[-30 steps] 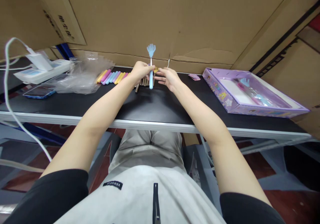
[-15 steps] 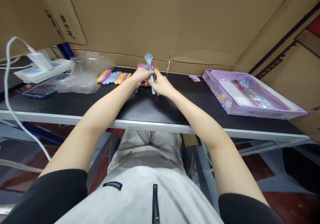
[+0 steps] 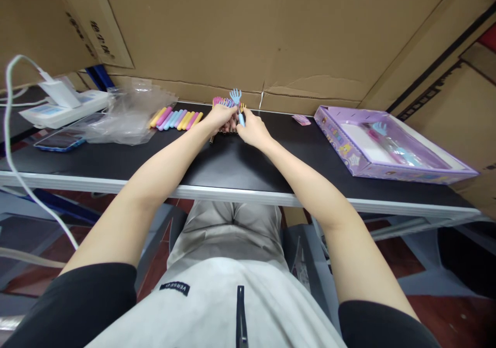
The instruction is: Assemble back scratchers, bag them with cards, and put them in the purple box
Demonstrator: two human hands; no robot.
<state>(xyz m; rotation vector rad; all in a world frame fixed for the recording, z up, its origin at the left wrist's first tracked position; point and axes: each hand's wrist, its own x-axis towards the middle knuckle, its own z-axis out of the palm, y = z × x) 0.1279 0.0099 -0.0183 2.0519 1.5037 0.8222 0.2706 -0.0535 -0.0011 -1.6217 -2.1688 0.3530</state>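
A small light-blue back scratcher [image 3: 235, 96] with a hand-shaped head points away from me, between my two hands. My right hand [image 3: 253, 129] is closed on its blue handle [image 3: 241, 119]. Just left of it, my left hand [image 3: 222, 118] has its fingers closed at the scratcher's thin stem, partly hidden. Behind and beneath the hands lies a row of hand-shaped scratcher heads [image 3: 221, 101] in pink, purple and yellow. Their metal rods show below my left hand. Left of that hand, several handles [image 3: 176, 119] in yellow, pink, blue and purple lie side by side.
Clear plastic bags [image 3: 132, 112] lie at the left beside a phone [image 3: 60, 140] and a white power strip [image 3: 65, 109]. A purple box [image 3: 360, 167] with a bagged blue scratcher stands at the right. A pink card [image 3: 301, 120] lies nearer the middle. Cardboard [image 3: 248, 38] walls the back.
The blue handle has moved up from below my hands to between them. The scratcher's head has shifted slightly right and lower. My right hand has moved a little to the right.
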